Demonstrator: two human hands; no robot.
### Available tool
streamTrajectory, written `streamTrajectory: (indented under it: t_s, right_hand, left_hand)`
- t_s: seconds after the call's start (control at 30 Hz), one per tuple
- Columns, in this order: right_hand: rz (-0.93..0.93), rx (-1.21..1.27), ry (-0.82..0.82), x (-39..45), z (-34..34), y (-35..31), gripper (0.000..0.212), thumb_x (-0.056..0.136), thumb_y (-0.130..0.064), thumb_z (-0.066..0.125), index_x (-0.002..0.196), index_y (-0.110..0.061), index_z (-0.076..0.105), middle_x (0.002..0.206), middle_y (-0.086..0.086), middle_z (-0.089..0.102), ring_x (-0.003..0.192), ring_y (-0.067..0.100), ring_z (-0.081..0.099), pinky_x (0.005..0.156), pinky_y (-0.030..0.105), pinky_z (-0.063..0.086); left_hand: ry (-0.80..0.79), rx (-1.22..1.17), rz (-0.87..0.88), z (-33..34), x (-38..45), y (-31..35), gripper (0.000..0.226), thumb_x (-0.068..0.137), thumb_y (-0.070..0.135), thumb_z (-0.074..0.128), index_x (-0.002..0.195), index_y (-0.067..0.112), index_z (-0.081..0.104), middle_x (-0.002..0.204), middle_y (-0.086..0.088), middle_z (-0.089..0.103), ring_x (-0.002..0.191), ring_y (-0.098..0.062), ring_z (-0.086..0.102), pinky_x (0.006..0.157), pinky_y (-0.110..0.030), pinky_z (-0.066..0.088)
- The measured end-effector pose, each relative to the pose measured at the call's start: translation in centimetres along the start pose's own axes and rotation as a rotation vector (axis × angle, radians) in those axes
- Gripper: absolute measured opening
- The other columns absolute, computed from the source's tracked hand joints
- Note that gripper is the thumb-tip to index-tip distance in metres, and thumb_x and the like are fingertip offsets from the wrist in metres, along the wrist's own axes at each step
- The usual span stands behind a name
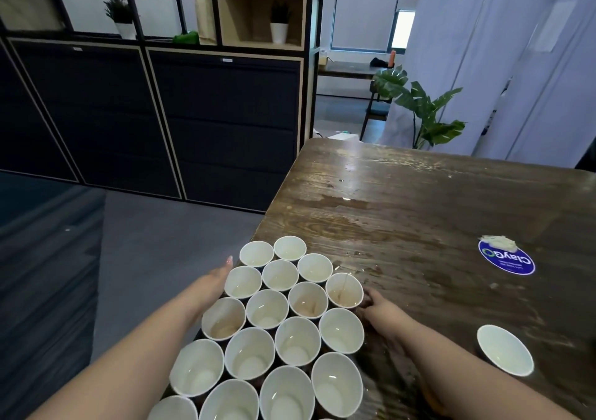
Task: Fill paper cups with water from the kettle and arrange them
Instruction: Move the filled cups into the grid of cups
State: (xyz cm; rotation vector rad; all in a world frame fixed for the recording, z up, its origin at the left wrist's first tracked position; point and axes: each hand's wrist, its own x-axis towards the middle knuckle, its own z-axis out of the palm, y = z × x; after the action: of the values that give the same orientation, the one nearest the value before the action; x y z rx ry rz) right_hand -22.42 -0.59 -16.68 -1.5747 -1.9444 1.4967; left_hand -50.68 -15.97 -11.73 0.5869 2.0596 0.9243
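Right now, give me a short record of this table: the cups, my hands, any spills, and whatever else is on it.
cup cluster: packed rim to rim at the table's left edge
stray cup: alone, right of the cluster
left hand: flat against the cluster's left side
right hand: against the cluster's right side
table: dark wood, wet patches
sticker: round, blue
kettle: not in view

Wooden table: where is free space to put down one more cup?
The dark wooden table is bare between the packed cluster of white paper cups and the lone white paper cup, and beyond the round blue sticker, though wet patches shine there. The left edge is crowded: both hands, left and right, flank the cluster.
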Motion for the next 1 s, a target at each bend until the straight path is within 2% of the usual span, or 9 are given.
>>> streamTrajectory:
  t_s: [0.13, 0.23, 0.33, 0.5, 0.6, 0.67, 0.77, 0.93, 1.0]
  right_hand:
    - [-0.045, 0.125, 0.128, -2.3, -1.4, -1.3, 0.047, 0.093, 0.004, 0.046, 0.136, -0.013, 0.043, 0.118, 0.009, 0.057, 0.069, 0.016, 0.053, 0.054, 0.019, 0.041]
    - [-0.154, 0.122, 0.154, -6.6, -3.4, -2.0, 0.039, 0.094, 0.001, 0.046, 0.127, -0.017, 0.052, 0.123, 0.002, 0.057, 0.090, 0.024, 0.062, 0.059, 0.013, 0.044]
    - [-0.315, 0.083, 0.189, -11.8, -5.9, -1.3, 0.034, 0.092, 0.000, 0.053, 0.107, -0.029, 0.060, 0.112, -0.009, 0.062, 0.102, 0.003, 0.058, 0.074, 0.006, 0.043]
    - [-0.424, -0.124, 0.406, -19.2, -9.5, 2.2, 0.030, 0.089, -0.005, 0.062, 0.102, -0.033, 0.062, 0.110, -0.020, 0.059, 0.100, -0.015, 0.052, 0.081, 0.002, 0.038]
    - [-0.350, -0.227, 0.565, -22.0, -11.2, 5.3, 0.027, 0.085, -0.006, 0.067, 0.104, -0.025, 0.064, 0.113, -0.007, 0.059, 0.097, 0.000, 0.057, 0.081, 0.005, 0.038]
    - [-0.232, -0.349, 0.639, -23.1, -11.9, 7.5, 0.030, 0.084, -0.014, 0.069, 0.110, -0.026, 0.063, 0.121, -0.002, 0.057, 0.111, 0.016, 0.056, 0.093, 0.023, 0.041]
    - [-0.004, -0.472, 0.632, -24.3, -12.7, 9.8, 0.050, 0.079, -0.033, 0.073, 0.125, -0.026, 0.055, 0.137, 0.003, 0.048, 0.126, 0.025, 0.046, 0.104, 0.040, 0.037]
    - [0.187, -0.388, 0.361, -25.4, -12.3, 11.6, 0.107, 0.059, -0.067, 0.073, 0.146, -0.021, 0.030, 0.150, 0.006, 0.032, 0.137, 0.024, 0.035, 0.110, 0.035, 0.030]
    - [0.225, -0.388, 0.303, -25.6, -12.1, 11.9, 0.117, 0.054, -0.071, 0.072, 0.147, -0.018, 0.025, 0.150, 0.006, 0.031, 0.137, 0.022, 0.035, 0.109, 0.031, 0.030]
  left_hand:
    - [0.043, 0.088, 0.062, 0.1, -1.7, 0.2, 0.059, 0.098, 0.057, 0.029, 0.134, 0.016, 0.049, 0.134, -0.003, 0.053, 0.119, -0.026, 0.052, 0.098, -0.034, 0.041]
    - [0.122, 0.073, 0.183, 0.3, -3.3, 0.9, 0.055, 0.095, 0.051, 0.047, 0.140, 0.020, 0.043, 0.142, 0.000, 0.046, 0.126, -0.022, 0.047, 0.096, -0.034, 0.037]
    - [0.152, 0.052, 0.362, 1.2, -5.9, 2.2, 0.045, 0.092, 0.042, 0.056, 0.134, 0.027, 0.048, 0.140, 0.001, 0.047, 0.125, -0.016, 0.047, 0.098, -0.033, 0.039]
    - [-0.087, 0.079, 0.557, 5.2, -10.9, 4.5, 0.023, 0.094, 0.032, 0.057, 0.116, 0.034, 0.059, 0.109, 0.015, 0.060, 0.104, -0.004, 0.057, 0.077, -0.014, 0.043]
    - [-0.246, 0.185, 0.610, 8.3, -13.2, 5.2, 0.021, 0.094, 0.028, 0.058, 0.115, 0.030, 0.061, 0.100, 0.009, 0.061, 0.088, -0.007, 0.058, 0.066, -0.006, 0.041]
    - [-0.323, 0.248, 0.640, 10.6, -14.4, 5.3, 0.023, 0.091, 0.029, 0.063, 0.114, 0.029, 0.062, 0.098, 0.007, 0.061, 0.083, -0.008, 0.057, 0.073, -0.010, 0.044]
    - [-0.363, 0.432, 0.697, 14.0, -14.7, 5.0, 0.040, 0.085, 0.036, 0.070, 0.123, 0.030, 0.057, 0.116, 0.008, 0.058, 0.103, -0.008, 0.057, 0.093, -0.023, 0.044]
    - [-0.372, 0.663, 0.775, 19.0, -14.9, 5.0, 0.075, 0.081, 0.041, 0.073, 0.144, 0.029, 0.034, 0.148, 0.001, 0.036, 0.133, -0.013, 0.038, 0.107, -0.022, 0.030]
    - [-0.389, 0.708, 0.747, 20.9, -14.8, 4.9, 0.085, 0.080, 0.042, 0.073, 0.148, 0.028, 0.026, 0.152, 0.000, 0.031, 0.137, -0.015, 0.034, 0.109, -0.024, 0.029]
